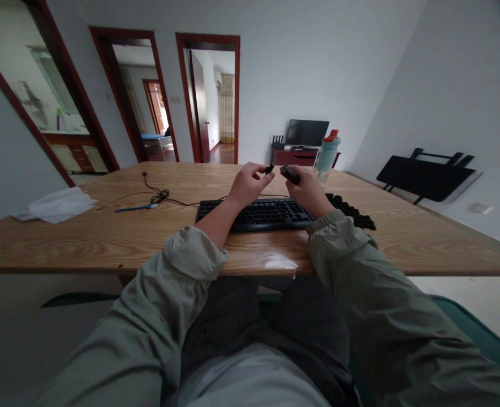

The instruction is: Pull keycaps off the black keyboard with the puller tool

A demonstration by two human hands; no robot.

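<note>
A black keyboard [271, 215] lies near the front of the wooden table, below both hands. Above its left part, my left hand [250, 182] pinches a small black piece [269, 169] that looks like a keycap. My right hand [309, 189] is closed around a dark elongated object [291, 174], whose kind I cannot make out. Its end points toward the small piece, with a short gap between them. Bumpy black pieces, apparently keycaps [354, 212], lie in a cluster by the keyboard's right end, partly hidden behind my right wrist.
On the table [84, 243], a blue brush-like stick [135, 208] and coiled black cable [160, 196] lie left, near crumpled white paper [59, 204]. A bottle with a red cap [327, 155] stands behind my right hand. A folded black table [426, 176] leans against the right wall.
</note>
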